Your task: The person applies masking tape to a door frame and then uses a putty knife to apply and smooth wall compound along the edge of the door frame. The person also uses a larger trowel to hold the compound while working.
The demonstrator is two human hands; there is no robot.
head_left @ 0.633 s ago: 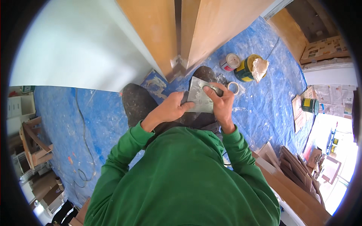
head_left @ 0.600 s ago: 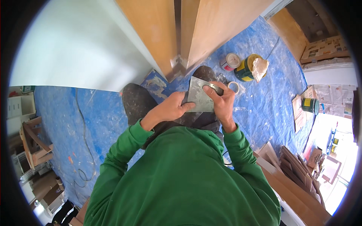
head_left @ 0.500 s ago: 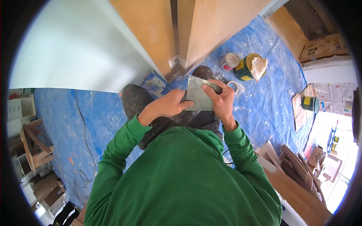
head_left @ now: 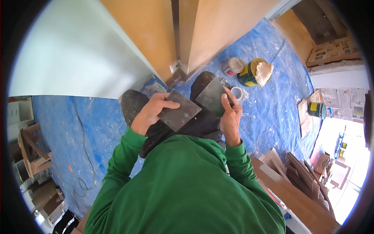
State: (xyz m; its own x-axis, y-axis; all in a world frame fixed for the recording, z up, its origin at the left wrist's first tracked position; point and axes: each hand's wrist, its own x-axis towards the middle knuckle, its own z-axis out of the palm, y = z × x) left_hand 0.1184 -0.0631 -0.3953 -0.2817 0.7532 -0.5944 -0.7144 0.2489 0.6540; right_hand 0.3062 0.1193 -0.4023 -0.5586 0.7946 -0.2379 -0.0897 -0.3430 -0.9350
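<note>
My left hand point(head_left: 151, 110) grips a dark grey flat square blade point(head_left: 182, 115), its thumb lying on the upper face. My right hand point(head_left: 230, 117) holds a second flat metal blade point(head_left: 210, 95), tilted, with the thumb at its right edge. The two blades are apart above my dark, dusty legs point(head_left: 133, 104). A roll of tape point(head_left: 240, 93) lies on the blue sheeting just beyond my right hand.
Wooden panels point(head_left: 210, 27) meet in a corner ahead, beside a white panel point(head_left: 66, 58). A small tin point(head_left: 235, 64) and larger yellow-green tub point(head_left: 246, 76) stand beyond my right hand on blue sheeting point(head_left: 269, 117). A cable point(head_left: 83, 132) runs at left. Flattened cardboard point(head_left: 304, 175) lies at right.
The two blades, earlier overlapping, are now separated. My left hand has moved left and turned with its blade; my right hand has tilted the other one. The view has shifted slightly.
</note>
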